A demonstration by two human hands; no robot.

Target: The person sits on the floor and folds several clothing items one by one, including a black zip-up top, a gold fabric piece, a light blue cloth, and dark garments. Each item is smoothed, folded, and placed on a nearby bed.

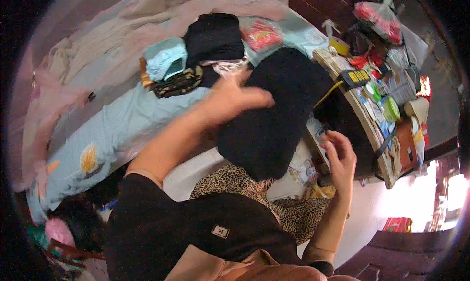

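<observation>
A large piece of black cloth (pixel 275 115), likely a garment, spreads in front of me at the bed's edge. My left hand (pixel 240 95) is motion-blurred at its left side, thumb across the cloth and fingers pointing away; whether it grips the fabric is unclear. To the right of the cloth, my right hand (pixel 339 154) is raised with curled fingers. Something small and dark shows by its fingertips, too unclear to name. Beyond my left hand lie a folded black garment (pixel 214 38), a light blue elasticated garment (pixel 165 59) and a camouflage-print garment (pixel 178 82).
The bed has a light blue sheet (pixel 125 112) and a rumpled pale blanket (pixel 110 35). A red plastic packet (pixel 262 35) lies on it. At right, a cluttered table (pixel 358 108) holds a black box (pixel 354 78) with a yellow cord and a green-lidded tub (pixel 391 109). Leopard-print fabric (pixel 227 182) lies below the cloth.
</observation>
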